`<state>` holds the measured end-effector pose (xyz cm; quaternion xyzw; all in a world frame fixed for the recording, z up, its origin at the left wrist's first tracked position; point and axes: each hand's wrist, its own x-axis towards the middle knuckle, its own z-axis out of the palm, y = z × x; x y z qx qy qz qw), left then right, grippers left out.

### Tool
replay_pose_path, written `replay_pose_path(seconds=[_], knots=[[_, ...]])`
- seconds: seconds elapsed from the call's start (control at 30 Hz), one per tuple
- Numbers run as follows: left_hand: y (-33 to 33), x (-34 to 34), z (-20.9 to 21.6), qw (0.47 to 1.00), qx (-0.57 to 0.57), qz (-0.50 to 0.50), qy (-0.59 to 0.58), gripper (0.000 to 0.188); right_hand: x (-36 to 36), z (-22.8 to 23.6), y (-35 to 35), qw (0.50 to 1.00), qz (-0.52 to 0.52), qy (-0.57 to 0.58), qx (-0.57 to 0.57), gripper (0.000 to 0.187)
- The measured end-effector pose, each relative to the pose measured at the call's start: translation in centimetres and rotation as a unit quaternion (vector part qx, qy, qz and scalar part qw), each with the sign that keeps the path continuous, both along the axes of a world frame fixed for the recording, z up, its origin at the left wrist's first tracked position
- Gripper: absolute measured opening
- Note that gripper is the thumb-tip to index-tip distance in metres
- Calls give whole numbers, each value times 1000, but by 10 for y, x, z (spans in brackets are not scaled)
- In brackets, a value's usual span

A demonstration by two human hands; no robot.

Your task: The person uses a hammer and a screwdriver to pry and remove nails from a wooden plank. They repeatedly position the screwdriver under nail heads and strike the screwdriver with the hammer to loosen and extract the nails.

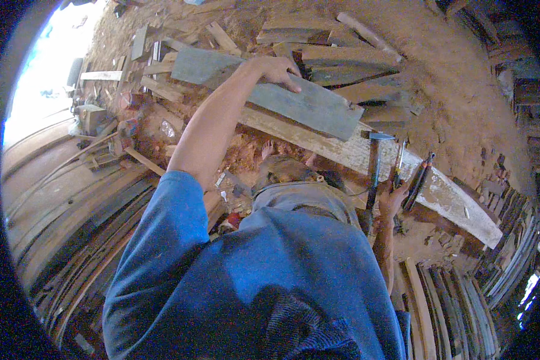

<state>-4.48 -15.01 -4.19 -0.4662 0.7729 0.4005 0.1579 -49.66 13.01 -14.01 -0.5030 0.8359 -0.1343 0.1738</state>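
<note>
Left hand: the left hand [277,71] reaches far out, palm down on the grey plank [270,91], fingers pressed together and curled over its far edge.
Right hand: the right hand [395,197] is low on the right, fingers closed round a bundle of tools: a hammer [375,157] with its head up, and what look like pliers with reddish handles [419,180].
Grey plank: it lies slantwise across a longer pale beam [366,157], running from far left toward near right, resting on it.
Handling: I'd judge the plank stiff, fairly heavy, rough and splintery, not slippery; a hold on a long edge near the middle should balance it best.
Surface: reddish dirt and sawdust floor [450,90], littered with offcuts and short boards [342,57] on the far side.
Room: a rough woodworking yard; thin curved strips [72,210] are stacked at near left, dark slats [456,300] at near right, bright daylight at far left.
Person: blue sleeve and shirt fill the near view; bare feet show beneath the beam.
</note>
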Motion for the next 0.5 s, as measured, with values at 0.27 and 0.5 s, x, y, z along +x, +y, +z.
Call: replay_pose_path(seconds=[0.27, 0.5], knots=[[-2, 1, -13, 1000, -7, 17, -24, 76, -1, -7, -1, 999, -11, 15, 30, 70], [40, -9, 30, 996, -67, 50, -22, 77, 1, -2, 1, 997, -35, 12, -67, 55]])
